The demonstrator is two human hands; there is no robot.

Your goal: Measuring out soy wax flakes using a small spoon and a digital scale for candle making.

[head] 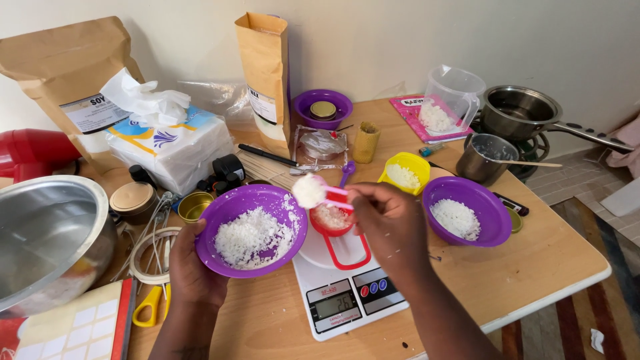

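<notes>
Heaped white flakes (252,237) (purple bowl (217,220)).

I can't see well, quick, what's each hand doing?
Left hand: closed, holding the purple bowl.
Right hand: closed, holding a pink scoop of white flakes.

Left hand (193,270) cupped, fingers curled in grip; right hand (390,223) raised, fingers pinched together.

The measuring cup (331,220) sits on the scale (343,287). A flake-filled bowl (250,230) lies left of it, another bowl (467,210) right.
</notes>
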